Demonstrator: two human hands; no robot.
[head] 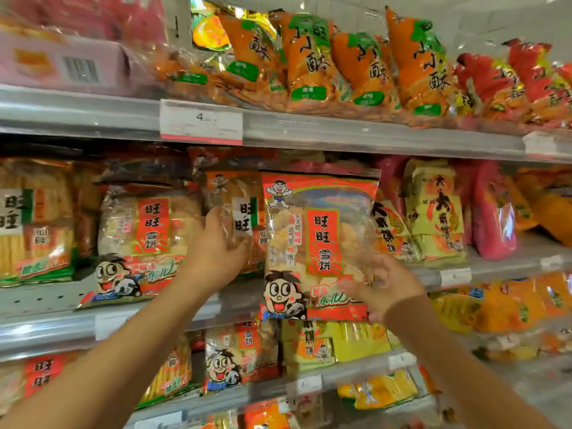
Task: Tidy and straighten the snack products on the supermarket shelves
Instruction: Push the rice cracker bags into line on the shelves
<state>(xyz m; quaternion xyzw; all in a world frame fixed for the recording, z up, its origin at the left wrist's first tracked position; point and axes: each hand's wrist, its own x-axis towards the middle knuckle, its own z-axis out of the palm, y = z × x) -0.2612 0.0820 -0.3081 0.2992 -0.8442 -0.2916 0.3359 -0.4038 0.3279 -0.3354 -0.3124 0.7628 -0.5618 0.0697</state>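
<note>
Right, status on the middle shelf: right hand (385, 286) grips the lower right corner of a large clear-and-red plastic rice-cracker bag with a cartoon boy's face (318, 243); fingers curled round the edge, thumb on the front; bag is upright, held out in front of the grey metal shelf lip (433, 275), its bottom edge hanging below that lip, so by my read it is not yet seated on the shelf. Left hand (216, 246) has its fingers wrapped on the side of a smaller clear bag with a white-and-green label (238, 218) standing just behind and to the left of the big one; looks like it is holding that bag back to keep a slot clear.

Risks from here, as I judge them: big bag is held at one corner only; slick film, so it could swing or slip out if tilted; its bottom seam could catch on the shelf lip going in and crease; pushing it in hard could knock the yellow-green packets (433, 209) to the right; if the left hand lets go early, the smaller bag may flop forward into the gap. A matching red cartoon-face bag (136, 239) on the left already leans with its foot over the shelf edge; a bump could tip it off.
</note>
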